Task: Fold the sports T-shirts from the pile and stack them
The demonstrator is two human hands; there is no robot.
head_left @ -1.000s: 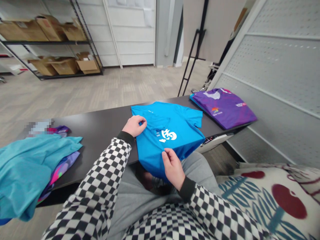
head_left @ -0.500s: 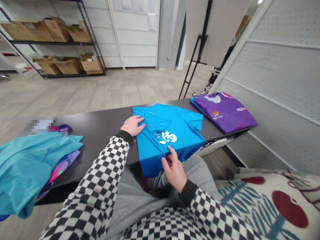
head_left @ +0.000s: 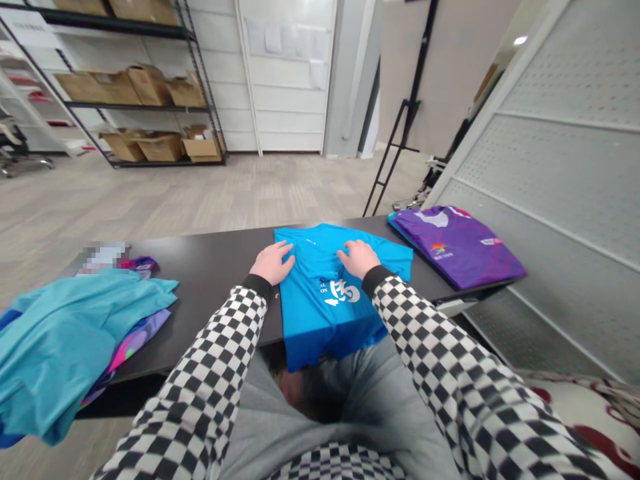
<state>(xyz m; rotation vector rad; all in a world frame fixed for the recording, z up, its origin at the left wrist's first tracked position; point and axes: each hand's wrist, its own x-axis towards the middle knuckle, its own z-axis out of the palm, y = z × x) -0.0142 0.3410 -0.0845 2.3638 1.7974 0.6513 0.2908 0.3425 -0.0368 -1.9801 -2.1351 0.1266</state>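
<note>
blue shirt (head_left: pixel 309 317) is lying print side up on the dark table (head_left: pixel 225 267), middle of the scene, its near hem hanging off the near edge. left side looks folded in, while the right sleeve (head_left: pixel 401 261) sticks out to the right. i'd call this the smoothing bit, partway through a fold. left hand (head_left: pixel 273 263) is at the shirt's left edge, thumb and fingers apart. right hand (head_left: pixel 361 259) is over the far part, thumb and fingers apart too; can't tell if it's actually touching the cloth. imo the next move calls for getting hold of the right side and bringing it leftward without rumpling the left fold. purple shirt (head_left: pixel 465 247) sits folded at the right, teal shirt (head_left: pixel 60 327) is heaped at the left.
</note>
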